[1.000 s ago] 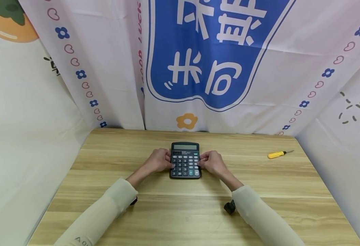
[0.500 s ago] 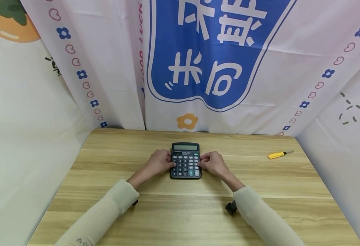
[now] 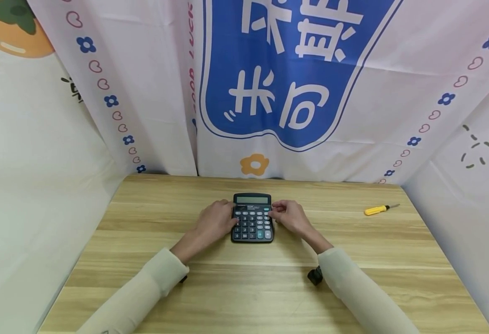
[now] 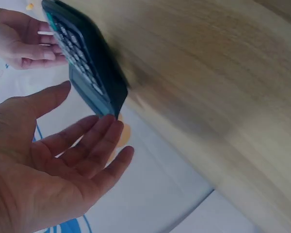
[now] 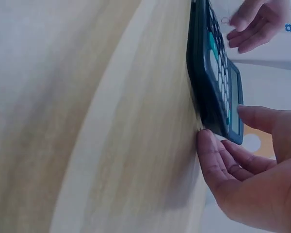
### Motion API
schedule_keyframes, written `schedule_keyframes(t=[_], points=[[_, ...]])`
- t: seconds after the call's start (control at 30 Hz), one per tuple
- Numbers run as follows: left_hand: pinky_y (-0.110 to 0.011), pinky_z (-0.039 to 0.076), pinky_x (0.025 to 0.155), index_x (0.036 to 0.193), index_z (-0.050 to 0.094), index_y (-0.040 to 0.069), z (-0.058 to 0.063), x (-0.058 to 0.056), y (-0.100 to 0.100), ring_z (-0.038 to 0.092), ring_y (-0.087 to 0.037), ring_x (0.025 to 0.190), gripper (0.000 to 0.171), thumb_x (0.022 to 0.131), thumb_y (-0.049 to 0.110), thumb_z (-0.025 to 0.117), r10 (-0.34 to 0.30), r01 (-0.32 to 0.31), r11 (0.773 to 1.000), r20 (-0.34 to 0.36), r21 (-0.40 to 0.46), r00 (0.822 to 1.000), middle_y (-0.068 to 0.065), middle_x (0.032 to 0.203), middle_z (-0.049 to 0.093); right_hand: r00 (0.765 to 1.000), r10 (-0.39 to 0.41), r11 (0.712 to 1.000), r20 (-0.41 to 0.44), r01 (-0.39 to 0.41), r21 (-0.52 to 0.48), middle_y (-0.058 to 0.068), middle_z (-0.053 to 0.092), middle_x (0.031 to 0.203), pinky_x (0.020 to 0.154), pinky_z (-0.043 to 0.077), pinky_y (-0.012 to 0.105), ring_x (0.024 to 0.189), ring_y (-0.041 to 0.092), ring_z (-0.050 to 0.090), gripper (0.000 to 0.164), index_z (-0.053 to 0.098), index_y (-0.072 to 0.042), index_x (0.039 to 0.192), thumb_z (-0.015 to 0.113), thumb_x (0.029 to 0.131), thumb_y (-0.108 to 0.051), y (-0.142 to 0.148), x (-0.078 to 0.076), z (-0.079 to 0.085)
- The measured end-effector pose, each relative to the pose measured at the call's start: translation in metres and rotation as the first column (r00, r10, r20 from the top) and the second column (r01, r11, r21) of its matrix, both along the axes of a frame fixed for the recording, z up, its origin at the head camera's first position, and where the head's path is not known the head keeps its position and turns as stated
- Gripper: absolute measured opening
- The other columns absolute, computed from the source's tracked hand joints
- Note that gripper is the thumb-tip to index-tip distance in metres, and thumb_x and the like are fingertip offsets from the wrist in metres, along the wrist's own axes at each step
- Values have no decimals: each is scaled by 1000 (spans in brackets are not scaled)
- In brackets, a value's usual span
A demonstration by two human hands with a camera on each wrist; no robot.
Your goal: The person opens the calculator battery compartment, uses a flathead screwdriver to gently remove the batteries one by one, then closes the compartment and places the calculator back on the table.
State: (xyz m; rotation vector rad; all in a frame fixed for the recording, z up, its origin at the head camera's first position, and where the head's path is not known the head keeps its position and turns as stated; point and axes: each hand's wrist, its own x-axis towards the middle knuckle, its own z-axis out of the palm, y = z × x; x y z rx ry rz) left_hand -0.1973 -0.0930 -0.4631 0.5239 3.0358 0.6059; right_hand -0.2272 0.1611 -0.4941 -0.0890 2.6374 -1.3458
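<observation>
A dark calculator [image 3: 253,227] with a grey display and rows of keys lies at the middle of the wooden table, display end toward the back wall. My left hand [image 3: 218,219] is at its left edge, thumb tip over the keys. In the left wrist view, the fingers of that left hand [image 4: 72,150] are loosely spread, their tips at the display end. On the other side is my right hand [image 3: 289,216]. The right wrist view shows the right hand [image 5: 252,170] with thumb apart from the bent fingers, around the calculator's [image 5: 208,77] upper corner, without a firm grip.
A yellow-handled screwdriver [image 3: 376,210] lies at the right rear of the wooden table [image 3: 244,297]. Printed white cloth [image 3: 161,116] hangs behind the table and along both sides. Dark wrist gear [image 3: 314,276] shows below the right sleeve.
Both hands have slid a little toward the display end and their fingers have loosened along the edges. The calculator stays almost where it was.
</observation>
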Motion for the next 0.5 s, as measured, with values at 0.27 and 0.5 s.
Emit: schedule_keyframes(t=[0.27,0.5], points=[[-51,59,101,138,66,-2,6,10,6,65,-37,128,53,98,30,79,-73,67,989,-46,-128,996,-22,139,66,1000,1,1000,-29,-1,-1,17,74,121,90,62,38,107,28,73,45,65,4,138,76,100,-19,1,-11,-2],[-52,54,108,149,56,-2,4,14,13,60,-37,136,69,98,39,78,-137,136,978,1,-160,991,-22,149,59,999,10,1000,-38,-10,-11,18,73,126,98,60,42,114,32,72,48,64,4,139,77,100,-21,-3,-18,-2]])
